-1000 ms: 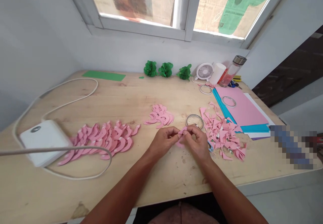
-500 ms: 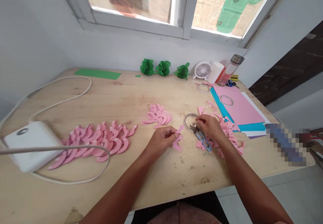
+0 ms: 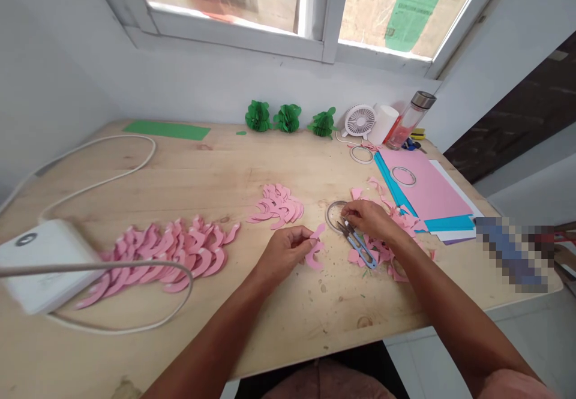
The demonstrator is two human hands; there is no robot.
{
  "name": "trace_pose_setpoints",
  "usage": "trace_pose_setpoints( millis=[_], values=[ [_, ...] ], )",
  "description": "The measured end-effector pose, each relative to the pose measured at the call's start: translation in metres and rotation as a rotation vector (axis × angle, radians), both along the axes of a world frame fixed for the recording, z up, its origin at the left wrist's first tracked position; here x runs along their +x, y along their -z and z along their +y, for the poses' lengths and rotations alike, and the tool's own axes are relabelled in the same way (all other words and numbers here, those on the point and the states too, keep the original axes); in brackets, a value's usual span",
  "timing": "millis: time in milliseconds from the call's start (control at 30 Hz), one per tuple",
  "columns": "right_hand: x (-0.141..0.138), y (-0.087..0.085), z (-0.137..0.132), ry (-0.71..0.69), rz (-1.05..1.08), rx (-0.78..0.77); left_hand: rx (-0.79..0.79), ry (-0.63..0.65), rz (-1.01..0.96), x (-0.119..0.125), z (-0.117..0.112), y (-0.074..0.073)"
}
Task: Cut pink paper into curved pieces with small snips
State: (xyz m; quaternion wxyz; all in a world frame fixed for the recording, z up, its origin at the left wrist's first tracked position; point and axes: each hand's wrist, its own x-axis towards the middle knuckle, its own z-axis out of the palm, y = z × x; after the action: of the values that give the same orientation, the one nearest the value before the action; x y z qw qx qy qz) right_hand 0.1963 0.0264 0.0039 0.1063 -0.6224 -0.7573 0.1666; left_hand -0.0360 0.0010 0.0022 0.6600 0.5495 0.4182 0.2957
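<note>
Left hand [image 3: 283, 254] pinches a curved pink paper cutout [image 3: 316, 248] between thumb and fingers, above the wooden table [image 3: 288, 321], its narrow wavy shape sticking out past them. On my feed, the right hand [image 3: 366, 219] curls narrowly over thread snips [image 3: 357, 246], beside a clear tape roll [image 3: 335, 216]; I can't tell whether it grips them. Pink paper scraps [image 3: 382, 250] lie beneath that wrist, and a heap of matching cutouts [image 3: 276, 202] sits ahead of the left hand.

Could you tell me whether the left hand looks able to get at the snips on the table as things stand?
Probably yes: the snips lie just right of the left hand, past the pink paper cutout it holds. The right hand covers their blade end, though, so the left would likely need the handles.
</note>
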Motion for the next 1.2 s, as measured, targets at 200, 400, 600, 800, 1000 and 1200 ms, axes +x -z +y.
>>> trace_pose_setpoints(
  millis=[200, 400, 600, 800, 1000, 1200],
  values=[
    [-0.002, -0.005, 0.001, -0.013, -0.014, -0.023, 0.002, 0.002, 0.004, 0.000, 0.000, -0.001],
    [-0.004, -0.006, 0.001, -0.002, -0.036, -0.043, -0.006, 0.002, 0.000, 0.000, -0.001, 0.000],
    [-0.006, -0.009, 0.001, -0.014, -0.097, -0.033, -0.018, 0.017, -0.002, 0.001, -0.001, 0.000],
    [-0.011, -0.006, -0.004, -0.002, -0.205, 0.013, -0.021, 0.025, 0.009, 0.001, 0.000, 0.001],
    [-0.015, 0.004, -0.011, 0.066, -0.210, 0.138, -0.030, 0.015, 0.002, 0.002, 0.000, 0.002],
    [-0.014, 0.009, -0.016, 0.118, -0.158, 0.222, -0.025, 0.007, -0.010, 0.002, -0.001, 0.001]
  ],
)
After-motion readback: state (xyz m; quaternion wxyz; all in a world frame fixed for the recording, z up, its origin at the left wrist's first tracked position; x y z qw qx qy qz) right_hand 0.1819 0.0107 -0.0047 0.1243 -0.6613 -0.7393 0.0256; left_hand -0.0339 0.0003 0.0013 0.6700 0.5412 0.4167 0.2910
